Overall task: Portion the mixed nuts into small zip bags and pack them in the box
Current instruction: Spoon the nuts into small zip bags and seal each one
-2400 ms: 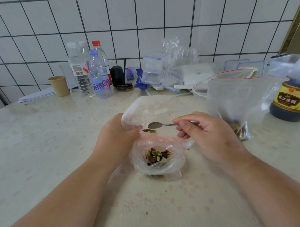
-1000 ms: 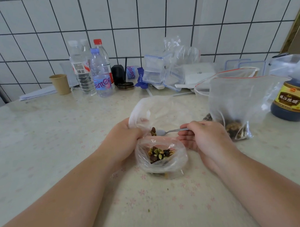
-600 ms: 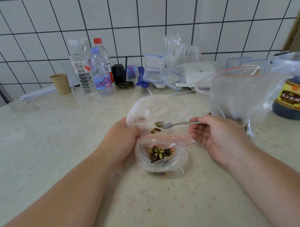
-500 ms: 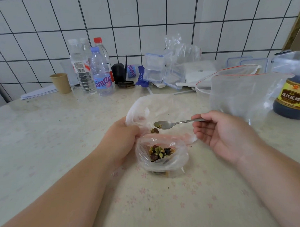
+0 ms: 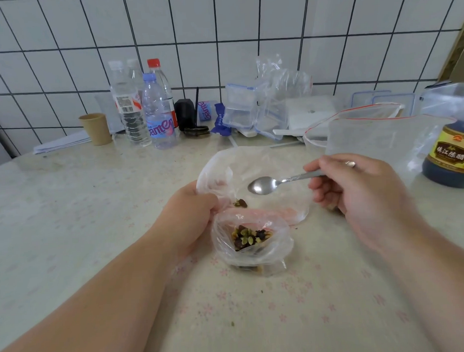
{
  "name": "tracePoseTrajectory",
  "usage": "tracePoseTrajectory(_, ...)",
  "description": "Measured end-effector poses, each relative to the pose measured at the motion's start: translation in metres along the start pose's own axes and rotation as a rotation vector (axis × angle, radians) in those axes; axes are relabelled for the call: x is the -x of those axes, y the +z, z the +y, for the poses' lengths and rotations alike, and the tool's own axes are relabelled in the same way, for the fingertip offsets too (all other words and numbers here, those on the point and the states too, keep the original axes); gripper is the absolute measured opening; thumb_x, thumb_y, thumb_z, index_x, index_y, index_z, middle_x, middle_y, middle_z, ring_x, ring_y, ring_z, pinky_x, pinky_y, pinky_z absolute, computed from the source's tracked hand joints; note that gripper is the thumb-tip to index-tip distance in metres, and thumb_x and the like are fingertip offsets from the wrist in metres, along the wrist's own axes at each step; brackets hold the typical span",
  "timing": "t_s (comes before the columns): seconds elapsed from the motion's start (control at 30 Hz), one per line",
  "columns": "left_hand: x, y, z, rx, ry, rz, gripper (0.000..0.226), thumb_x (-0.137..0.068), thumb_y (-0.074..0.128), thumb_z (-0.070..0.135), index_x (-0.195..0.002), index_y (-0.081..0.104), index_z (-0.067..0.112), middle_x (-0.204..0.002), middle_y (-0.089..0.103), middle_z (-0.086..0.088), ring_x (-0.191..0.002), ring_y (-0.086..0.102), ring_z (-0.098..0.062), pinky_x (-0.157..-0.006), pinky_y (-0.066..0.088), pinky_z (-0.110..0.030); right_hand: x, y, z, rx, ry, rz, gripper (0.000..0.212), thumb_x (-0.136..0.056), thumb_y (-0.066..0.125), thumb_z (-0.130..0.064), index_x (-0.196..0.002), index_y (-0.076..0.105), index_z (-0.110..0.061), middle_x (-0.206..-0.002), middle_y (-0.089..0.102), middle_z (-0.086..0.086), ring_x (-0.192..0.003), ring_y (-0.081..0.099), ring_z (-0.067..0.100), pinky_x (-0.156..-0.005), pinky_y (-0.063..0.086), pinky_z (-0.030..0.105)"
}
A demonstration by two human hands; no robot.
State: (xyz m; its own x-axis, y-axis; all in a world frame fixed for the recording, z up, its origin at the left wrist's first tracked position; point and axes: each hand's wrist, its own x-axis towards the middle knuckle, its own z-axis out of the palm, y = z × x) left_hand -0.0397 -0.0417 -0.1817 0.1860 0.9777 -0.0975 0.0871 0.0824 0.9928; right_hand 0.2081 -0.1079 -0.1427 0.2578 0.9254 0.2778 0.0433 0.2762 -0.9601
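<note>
A small clear zip bag stands open on the table in front of me, with mixed nuts heaped in its bottom. My left hand grips the bag's left rim and holds its mouth wide. A couple of nuts cling to the bag's inner wall near my thumb. My right hand pinches the handle of a metal spoon, whose empty bowl hovers over the bag's mouth. A large clear zip bag stands upright behind my right hand. Clear plastic boxes are stacked at the back.
Several water bottles and a paper cup stand at the back left by the tiled wall. A dark vinegar bottle is at the right edge. Loose plastic bags and white lids lie behind the large bag. Crumbs dot the table near me.
The spoon tipped its nuts into the small bag, then lifted up and to the right; its bowl is now empty. My left hand kept its grip on the bag.
</note>
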Motion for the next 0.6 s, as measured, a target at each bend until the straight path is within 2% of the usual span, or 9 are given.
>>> tracePoseTrajectory(0.07,0.0,0.0,-0.001,0.001,0.002,0.001,0.031,-0.068,0.065,0.011,-0.091,0.08,0.024,-0.096,0.08,-0.017,-0.077,0.074,-0.033,-0.078,0.061,-0.046,-0.001,0.01,0.012,0.155,0.029,0.116,0.026,-0.093,0.055,-0.014,-0.078,0.075,-0.015,-0.064,0.071,0.004,-0.055,0.067,0.016,-0.054,0.054,0.028)
tracePoseTrajectory(0.17,0.0,0.001,0.0,0.002,0.002,0.003,0.029,-0.071,0.067,0.01,-0.092,0.08,0.025,-0.098,0.08,-0.017,-0.09,0.077,-0.039,-0.092,0.06,-0.055,-0.002,0.023,0.023,0.242,0.074,0.129,0.024,-0.091,0.053,-0.013,-0.079,0.073,-0.018,-0.064,0.072,0.002,-0.056,0.07,0.018,-0.062,0.059,0.036)
tracePoseTrajectory(0.3,0.003,0.003,0.001,-0.032,0.01,0.017,0.028,-0.082,0.066,0.008,-0.092,0.08,0.031,-0.097,0.081,-0.013,-0.097,0.076,-0.04,-0.099,0.056,-0.06,-0.002,0.03,0.027,0.292,0.097,0.121,0.026,-0.09,0.05,-0.012,-0.077,0.072,-0.019,-0.062,0.072,0.001,-0.053,0.07,0.018,-0.054,0.055,0.028)
tracePoseTrajectory(0.47,0.003,0.005,0.002,-0.008,0.014,0.001,0.029,-0.084,0.066,0.008,-0.093,0.08,0.031,-0.1,0.081,-0.014,-0.103,0.074,-0.042,-0.101,0.054,-0.064,0.0,0.036,0.026,0.247,0.151,0.142,0.026,-0.09,0.05,-0.009,-0.078,0.072,-0.016,-0.062,0.072,0.002,-0.054,0.071,0.019,-0.047,0.052,0.021)
tracePoseTrajectory(0.6,0.001,0.005,-0.002,0.05,-0.013,-0.083,0.034,-0.086,0.06,0.003,-0.113,0.072,0.021,-0.112,0.079,-0.017,-0.115,0.072,-0.041,-0.108,0.048,-0.064,0.002,0.039,0.027,0.223,0.202,0.13,0.024,-0.091,0.05,-0.008,-0.083,0.072,-0.012,-0.063,0.073,0.002,-0.055,0.071,0.019,-0.05,0.054,0.023)
